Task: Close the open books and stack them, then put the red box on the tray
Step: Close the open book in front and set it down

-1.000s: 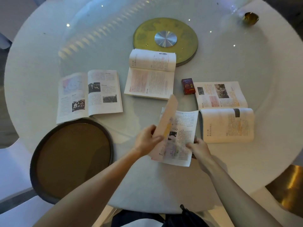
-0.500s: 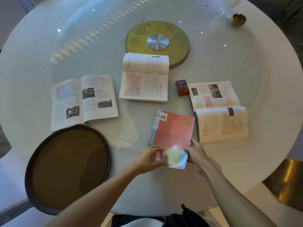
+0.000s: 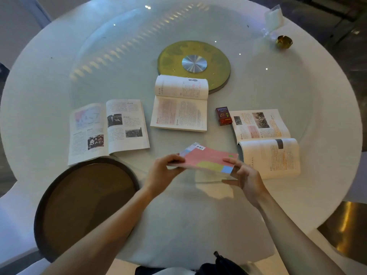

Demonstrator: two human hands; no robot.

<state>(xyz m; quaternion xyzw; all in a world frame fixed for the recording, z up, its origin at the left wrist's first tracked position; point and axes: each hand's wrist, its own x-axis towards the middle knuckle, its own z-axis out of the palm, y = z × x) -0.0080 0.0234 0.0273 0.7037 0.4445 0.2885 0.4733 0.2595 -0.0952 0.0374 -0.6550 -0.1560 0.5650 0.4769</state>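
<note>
A closed book with a pink cover (image 3: pixel 208 158) is lifted a little off the table, held at both sides. My left hand (image 3: pixel 162 171) grips its left edge and my right hand (image 3: pixel 245 175) grips its right corner. Three books lie open: one at the left (image 3: pixel 108 129), one in the middle (image 3: pixel 179 104), one at the right (image 3: pixel 266 141). The small red box (image 3: pixel 224 115) stands between the middle and right books. The round dark tray (image 3: pixel 85 207) sits at the near left edge of the table.
The round white table (image 3: pixel 59 66) has a glass top with a gold turntable disc (image 3: pixel 193 63) at its centre. A small gold cup (image 3: pixel 284 42) and a clear plastic bag (image 3: pixel 273 17) are at the far right. A dark bag (image 3: pixel 218 264) lies below the near edge.
The near book went from half open to shut with its pink cover up. Both hands have now raised it off the table and turned it slightly.
</note>
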